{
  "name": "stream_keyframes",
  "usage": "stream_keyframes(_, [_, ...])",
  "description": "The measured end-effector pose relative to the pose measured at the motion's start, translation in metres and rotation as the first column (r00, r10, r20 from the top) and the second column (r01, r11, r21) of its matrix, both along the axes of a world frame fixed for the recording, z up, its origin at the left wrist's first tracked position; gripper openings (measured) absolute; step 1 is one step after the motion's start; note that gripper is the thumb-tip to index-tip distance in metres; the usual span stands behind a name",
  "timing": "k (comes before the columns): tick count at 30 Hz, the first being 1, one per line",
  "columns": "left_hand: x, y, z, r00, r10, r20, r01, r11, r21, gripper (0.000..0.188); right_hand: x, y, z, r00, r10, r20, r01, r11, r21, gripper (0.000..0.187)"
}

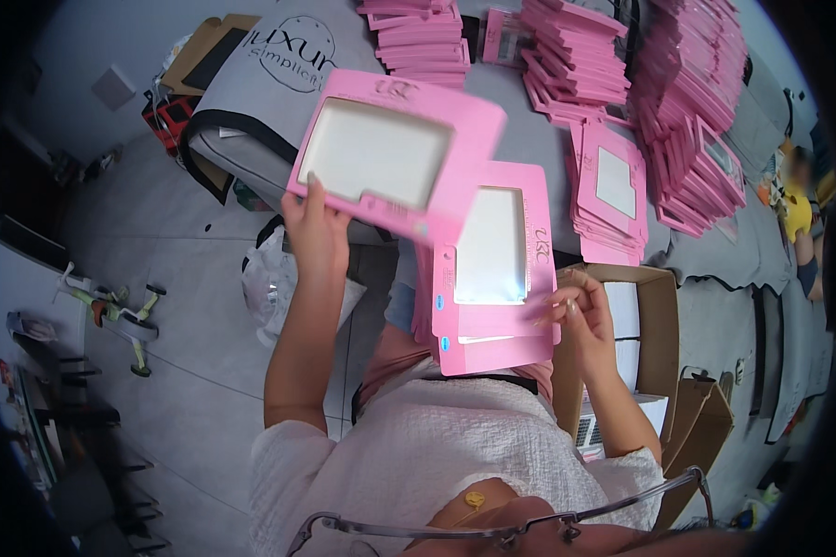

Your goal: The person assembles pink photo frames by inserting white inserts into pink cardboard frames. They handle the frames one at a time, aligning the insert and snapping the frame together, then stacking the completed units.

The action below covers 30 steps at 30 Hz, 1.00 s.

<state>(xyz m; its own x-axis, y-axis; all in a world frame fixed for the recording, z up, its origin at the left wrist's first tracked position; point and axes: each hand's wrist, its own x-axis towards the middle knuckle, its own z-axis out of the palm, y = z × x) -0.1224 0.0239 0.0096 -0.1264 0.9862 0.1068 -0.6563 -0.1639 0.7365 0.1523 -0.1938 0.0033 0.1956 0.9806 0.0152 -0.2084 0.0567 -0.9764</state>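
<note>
Left hand (318, 223) grips a pink box (381, 153) by its near left corner, holding it tilted just far-left of the lap pile (492, 269). Right hand (587, 320) half-curled at the pile's right edge, blurred; cannot tell if it grips. Pink stacks (687, 74) far right on grey sofa (494, 102), open carton (661, 325) near right.

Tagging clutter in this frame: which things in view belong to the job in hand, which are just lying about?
Likely the job:
pink package in the left hand
pink pile over the lap, right hand by its edge
pink stacks ahead
open carton

Likely lying about:
ride-on toy
plastic bag
</note>
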Motion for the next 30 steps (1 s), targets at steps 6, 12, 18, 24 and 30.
stream_keyframes(6, [0.076, 0.095, -0.019, 0.986, 0.163, 0.019, -0.159, 0.977, -0.142, 0.045, 0.015, 0.025, -0.040, 0.746, -0.338, 0.574, 0.345, 0.933, 0.101, 0.037])
stream_keyframes(12, [0.091, 0.153, -0.119, 0.894, 0.174, -0.413, -0.244, 0.962, -0.123, 0.067, 0.011, 0.043, -0.042, 0.612, -0.106, 0.784, 0.287, 0.953, -0.096, 0.078])
stream_keyframes(18, [0.084, 0.066, -0.078, 0.791, -0.103, -0.602, -0.027, 0.979, -0.204, 0.057, 0.030, 0.037, -0.064, 0.767, -0.215, 0.605, 0.361, 0.924, -0.129, 0.033])
stream_keyframes(24, [0.061, -0.053, -0.024, 0.345, 0.311, -0.885, 0.236, 0.884, 0.403, 0.067, 0.004, 0.009, -0.003, 0.963, -0.260, 0.072, 0.268, 0.952, -0.151, 0.044])
stream_keyframes(30, [0.062, -0.086, -0.006, 0.742, -0.364, -0.563, 0.515, 0.847, 0.130, 0.060, -0.019, -0.003, 0.009, 0.970, -0.058, 0.234, 0.013, 0.982, 0.190, 0.075])
